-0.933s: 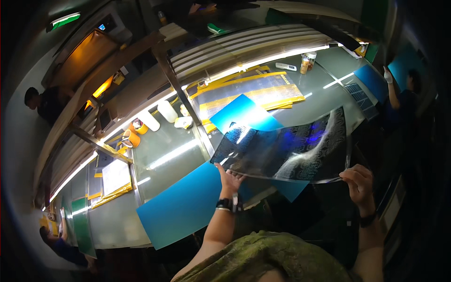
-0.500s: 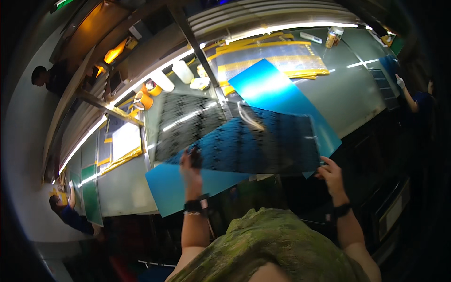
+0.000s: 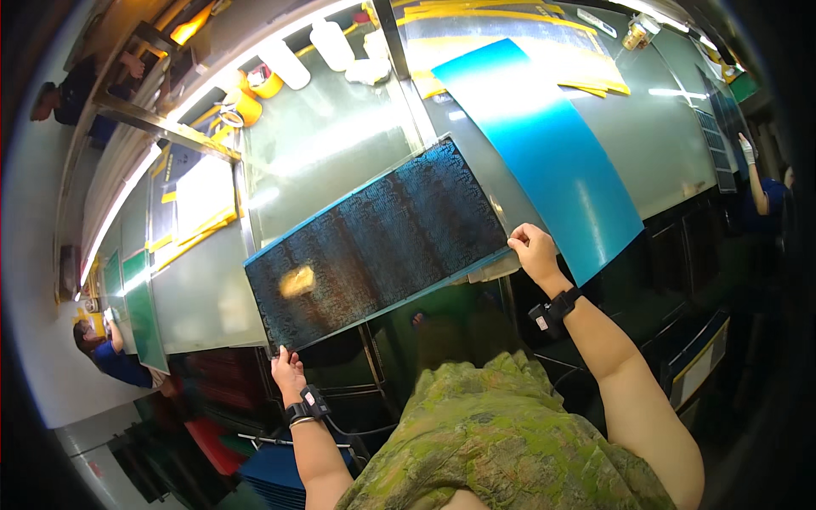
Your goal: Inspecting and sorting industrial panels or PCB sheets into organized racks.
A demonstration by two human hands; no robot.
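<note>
A dark, finely patterned film sheet (image 3: 382,229) lies slanted across the front of the table. Beneath it is a blue panel (image 3: 327,201), of which only thin strips show along the far and near edges. My left hand (image 3: 289,374) pinches the film at its near left corner. At the film's right end, my right hand (image 3: 535,252) has thumb and fingers closed on the near right corner. To the right, a second blue panel (image 3: 561,161) rests with its near end past the table edge. Whether my fingers grip the lower panel too, I cannot tell.
Yellow-edged sheets (image 3: 510,38) lie at the back, with white bottles (image 3: 331,47) and orange tape rolls (image 3: 242,106) farther left. A metal post (image 3: 404,76) rises behind the film. Co-workers are at the far left (image 3: 119,361) and far right (image 3: 765,195).
The film has come down onto the blue panel and now nearly matches its outline. My left hand has moved left and nearer; my right hand has moved left and farther out. The view has shifted.
</note>
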